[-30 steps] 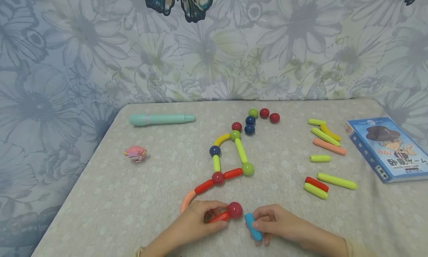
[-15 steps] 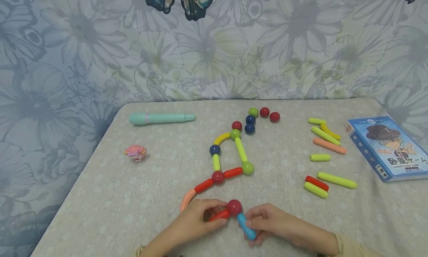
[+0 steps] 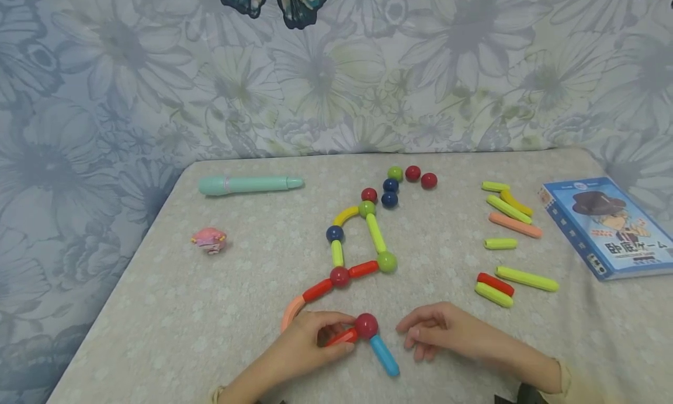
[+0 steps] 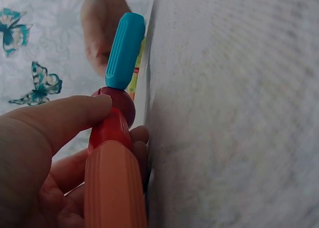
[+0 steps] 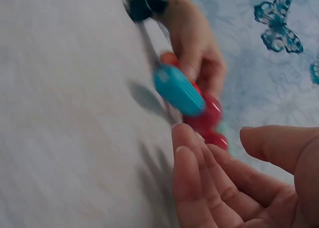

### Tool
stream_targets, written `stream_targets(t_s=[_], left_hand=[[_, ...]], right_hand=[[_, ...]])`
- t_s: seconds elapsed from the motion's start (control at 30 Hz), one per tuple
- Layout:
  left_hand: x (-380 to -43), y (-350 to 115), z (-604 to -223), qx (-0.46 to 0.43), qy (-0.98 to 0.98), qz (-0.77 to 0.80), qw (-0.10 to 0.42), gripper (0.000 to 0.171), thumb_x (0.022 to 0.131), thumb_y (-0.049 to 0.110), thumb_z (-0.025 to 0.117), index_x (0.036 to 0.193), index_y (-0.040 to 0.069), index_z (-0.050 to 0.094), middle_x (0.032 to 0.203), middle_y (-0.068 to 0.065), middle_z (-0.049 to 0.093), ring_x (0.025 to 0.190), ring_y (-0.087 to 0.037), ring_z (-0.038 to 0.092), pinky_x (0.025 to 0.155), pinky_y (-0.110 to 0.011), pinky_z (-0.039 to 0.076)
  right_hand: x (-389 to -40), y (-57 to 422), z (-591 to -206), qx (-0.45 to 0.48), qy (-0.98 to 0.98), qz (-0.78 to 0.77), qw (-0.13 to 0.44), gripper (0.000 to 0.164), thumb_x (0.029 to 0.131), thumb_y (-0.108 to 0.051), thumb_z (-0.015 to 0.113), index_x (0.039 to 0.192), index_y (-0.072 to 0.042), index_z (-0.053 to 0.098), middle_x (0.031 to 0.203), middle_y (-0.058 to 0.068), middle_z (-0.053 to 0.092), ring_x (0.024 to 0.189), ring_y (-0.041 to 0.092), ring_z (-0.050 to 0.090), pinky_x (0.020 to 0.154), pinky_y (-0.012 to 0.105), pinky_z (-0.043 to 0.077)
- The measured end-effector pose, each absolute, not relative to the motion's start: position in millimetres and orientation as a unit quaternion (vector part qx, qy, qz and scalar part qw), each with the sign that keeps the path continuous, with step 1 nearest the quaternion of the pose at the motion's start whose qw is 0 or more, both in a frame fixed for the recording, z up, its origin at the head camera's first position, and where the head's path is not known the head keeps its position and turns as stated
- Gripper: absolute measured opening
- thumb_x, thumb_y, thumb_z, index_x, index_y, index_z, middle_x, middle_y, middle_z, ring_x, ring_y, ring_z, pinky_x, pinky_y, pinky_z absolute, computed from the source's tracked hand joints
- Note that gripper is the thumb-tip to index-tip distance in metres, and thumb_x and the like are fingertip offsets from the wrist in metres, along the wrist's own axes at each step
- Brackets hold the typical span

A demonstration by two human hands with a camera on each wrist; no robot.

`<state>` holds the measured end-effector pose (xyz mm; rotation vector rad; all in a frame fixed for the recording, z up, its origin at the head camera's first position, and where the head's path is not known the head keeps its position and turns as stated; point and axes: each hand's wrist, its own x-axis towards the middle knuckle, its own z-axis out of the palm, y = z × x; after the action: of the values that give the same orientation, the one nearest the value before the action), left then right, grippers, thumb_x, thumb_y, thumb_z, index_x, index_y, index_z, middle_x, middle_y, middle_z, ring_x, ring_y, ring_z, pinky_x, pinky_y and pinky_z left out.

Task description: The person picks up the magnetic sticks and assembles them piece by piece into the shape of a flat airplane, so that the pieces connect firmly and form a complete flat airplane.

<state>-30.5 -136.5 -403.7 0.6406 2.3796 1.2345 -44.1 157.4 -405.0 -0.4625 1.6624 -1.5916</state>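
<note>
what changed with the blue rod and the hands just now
The blue rod moved left to meet the large red ball and now touches it. The right hand let go of the rod and drew away to the right. The left hand still holds the red rod at that ball; the blue box stayed put.

Smooth, glossy red ball (image 3: 367,326), ridged, plastic-looking blue rod (image 3: 385,355) and matt, woven-looking cloth (image 3: 158,334).

Bare cloth (image 3: 436,258) ahead of right grip (image 3: 448,332); leftward, blue rod (image 3: 385,355) and red ball (image 3: 366,326) block way to left grip (image 3: 307,342).
</note>
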Motion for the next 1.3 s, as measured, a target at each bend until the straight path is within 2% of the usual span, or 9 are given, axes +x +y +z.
stream_targets(t_s=[0.13, 0.3, 0.47, 0.6, 0.73, 0.9, 1.13, 1.3], left_hand=[[-30.5, -136.6, -403.9, 0.229, 0.851, 0.433, 0.191, 0.036, 0.082, 0.03, 0.073, 0.114, 0.015, 0.067, 0.08, 0.015, 0.06, 0.072, -0.006, 0.054, 0.064, -0.024, 0.046], [-31.2, -136.6, -404.4, 0.231, 0.855, 0.422, 0.192, 0.029, 0.082, 0.031, 0.073, 0.107, 0.018, 0.069, 0.08, 0.016, 0.06, 0.072, -0.006, 0.054, 0.065, -0.024, 0.045], [-30.6, -137.6, -405.9, 0.232, 0.854, 0.423, 0.195, 0.025, 0.082, 0.03, 0.073, 0.104, 0.019, 0.07, 0.08, 0.016, 0.06, 0.072, -0.006, 0.054, 0.065, -0.024, 0.045], [-30.1, -137.3, -407.8, 0.234, 0.854, 0.424, 0.192, 0.024, 0.082, 0.03, 0.073, 0.104, 0.019, 0.07, 0.079, 0.016, 0.06, 0.072, -0.005, 0.053, 0.065, -0.024, 0.045], [-30.6, -137.2, -408.8, 0.236, 0.855, 0.422, 0.188, 0.025, 0.082, 0.029, 0.073, 0.104, 0.019, 0.07, 0.078, 0.016, 0.059, 0.071, -0.006, 0.053, 0.064, -0.024, 0.045], [-31.3, -136.9, -408.9, 0.236, 0.857, 0.417, 0.188, 0.026, 0.081, 0.029, 0.074, 0.105, 0.018, 0.07, 0.077, 0.015, 0.059, 0.07, -0.006, 0.053, 0.063, -0.024, 0.045], [-30.7, -137.1, -406.9, 0.232, 0.856, 0.419, 0.193, 0.025, 0.082, 0.028, 0.074, 0.105, 0.019, 0.07, 0.077, 0.014, 0.059, 0.071, -0.006, 0.053, 0.064, -0.024, 0.045], [-30.5, -137.2, -405.4, 0.233, 0.856, 0.42, 0.192, 0.025, 0.082, 0.028, 0.074, 0.104, 0.019, 0.07, 0.077, 0.015, 0.059, 0.07, -0.006, 0.053, 0.063, -0.024, 0.045]], right_hand=[[-73.6, 178.0, -382.4, -0.17, 0.742, -0.576, 0.298, 0.034, 0.096, -0.018, 0.054, 0.119, 0.007, 0.057, 0.097, 0.016, 0.063, 0.082, 0.025, 0.061, 0.07, 0.032, 0.051], [-133.4, 188.6, -364.8, -0.11, 0.823, -0.527, 0.182, 0.039, 0.096, -0.023, 0.055, 0.124, 0.005, 0.055, 0.107, 0.02, 0.062, 0.091, 0.026, 0.06, 0.076, 0.034, 0.051], [-191.8, 173.6, -373.2, -0.079, 0.854, -0.498, 0.127, 0.037, 0.096, -0.02, 0.054, 0.127, 0.003, 0.053, 0.114, 0.021, 0.059, 0.096, 0.028, 0.06, 0.081, 0.038, 0.049], [-217.8, 155.5, -382.2, -0.079, 0.861, -0.489, 0.116, 0.037, 0.095, -0.016, 0.055, 0.129, -0.002, 0.053, 0.113, 0.02, 0.057, 0.094, 0.029, 0.061, 0.078, 0.039, 0.05], [-229.8, 141.6, -387.2, -0.071, 0.869, -0.473, 0.127, 0.04, 0.093, -0.02, 0.059, 0.13, -0.007, 0.053, 0.111, 0.018, 0.057, 0.089, 0.027, 0.061, 0.072, 0.035, 0.05], [-237.1, 130.6, -392.7, -0.084, 0.902, -0.409, 0.106, 0.043, 0.09, -0.022, 0.065, 0.127, -0.005, 0.055, 0.102, 0.015, 0.057, 0.079, 0.024, 0.059, 0.064, 0.031, 0.047], [-239.4, 119.0, -395.7, -0.113, 0.928, -0.353, 0.047, 0.043, 0.086, -0.022, 0.069, 0.121, 0.001, 0.057, 0.098, 0.015, 0.058, 0.086, 0.026, 0.051, 0.073, 0.035, 0.041], [-228.1, 128.7, -395.7, -0.075, 0.918, -0.383, 0.07, 0.043, 0.087, -0.024, 0.067, 0.119, 0.002, 0.054, 0.108, 0.017, 0.057, 0.095, 0.028, 0.054, 0.075, 0.036, 0.047]])
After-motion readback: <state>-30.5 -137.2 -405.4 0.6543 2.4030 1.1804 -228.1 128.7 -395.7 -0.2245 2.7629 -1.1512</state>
